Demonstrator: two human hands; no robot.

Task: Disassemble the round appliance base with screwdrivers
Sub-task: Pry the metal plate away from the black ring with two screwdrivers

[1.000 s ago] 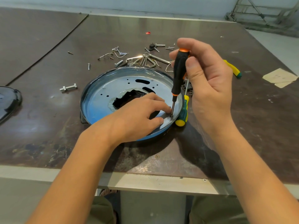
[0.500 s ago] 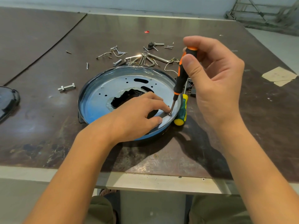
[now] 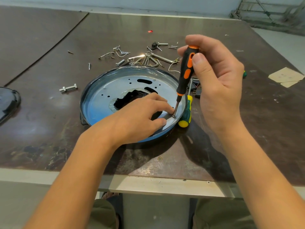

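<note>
1. On a dark, scuffed workbench (image 3: 231, 146), near its front edge, the round appliance base (image 3: 105, 96) lies open side up, its silvery plate pierced with holes and slots and a jagged black opening at the middle.
2. My right hand (image 3: 217, 80) is clenched round the handle of a black-and-orange screwdriver (image 3: 185, 71), thumb and fingertips pinching the top; the tool stands almost upright, leaning slightly toward me.
3. Its tip sits on a screw (image 3: 174, 115) at the plate's right edge, just inside the rim.
4. My left hand (image 3: 138, 119) rests palm down on the plate, holding nothing; the fingers are spread, the forefinger reaching to just beside the screw and the shaft, the thumb pressed flat on the metal below it.
5. A yellow-and-green screwdriver (image 3: 186, 113) lies on the bench touching the outside of the base's right rim, its yellow butt end toward me.
6. Behind the base, a scatter of loose hardware (image 3: 145, 58), screws, bent wire clips and metal strips, is spread across the bench.
7. A bolt with a nut (image 3: 68, 88) lies alone to the left of the base, well apart from the heap.
8. At the far left edge a dark, rounded cover (image 3: 8, 103) shows only in part.
9. Pale scraps of paper (image 3: 287, 76) lie at the far right.
</note>
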